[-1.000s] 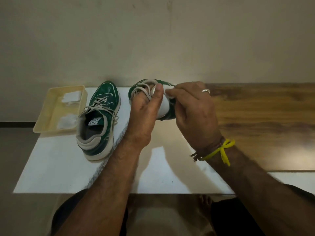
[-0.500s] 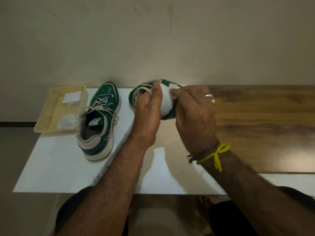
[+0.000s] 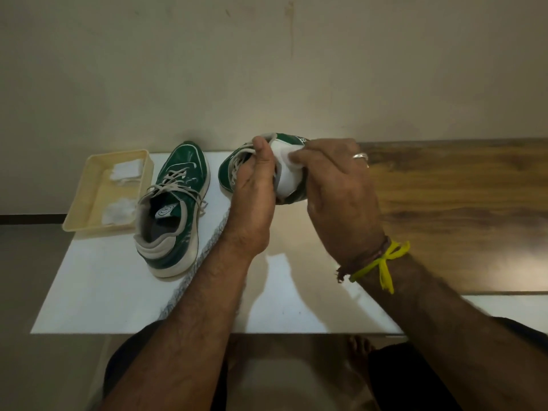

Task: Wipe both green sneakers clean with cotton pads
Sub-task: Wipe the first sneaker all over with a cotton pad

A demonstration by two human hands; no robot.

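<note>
Green-and-white sneakers, cream tray

Your view is dim and warm; glare sheens the white surface under your forearms, soft shadows there. Wide-angle bend at edges, slight softness throughout.
</note>
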